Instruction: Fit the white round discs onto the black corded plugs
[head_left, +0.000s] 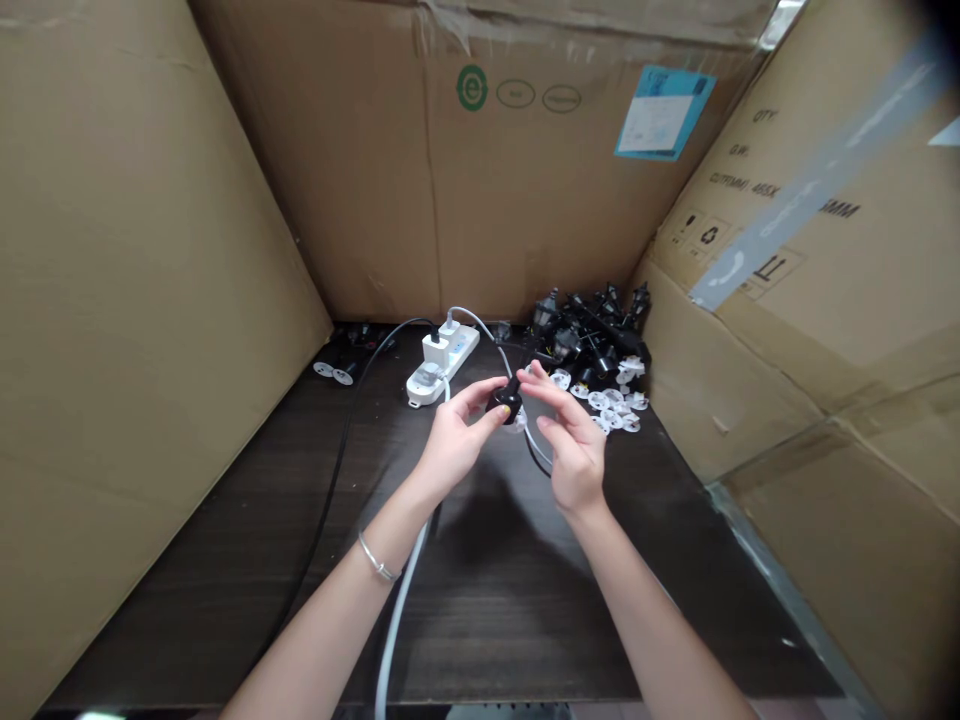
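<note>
While both hands meet near the middle of the frame, the small black part (512,398) sits between them, raised over the dark tabletop (480,620). Left hand (459,435): closed on it, thumb on the near side, fingers behind, gripping the broad body from the left. Right hand (577,455): thumb and fingers spread apart, fingertips at the slim upper end; whether they touch it or stop just beside it, cannot tell.

Key relation: part lies at the left hand's fingertips, to the left of the right palm and a little higher in the frame. Long axis tilts, running from the wide body at lower left to the narrow stem at upper right, so the stem points toward the right fingers. Left hand is clearly the nearer.

Look of the part: glossy black, body short and rounded like a cup, stem much thinner. A whitish piece (519,421) shows just below it; whether joined to it, unclear.

Around: heap of black lantern-like parts (592,330) right of centre, white discs (615,405) scattered along its near edge. White power strip (459,352) just above and left of the hands, plugs seated. White cable (403,600) passes beneath the left forearm, which wears a bracelet (379,562).
</note>
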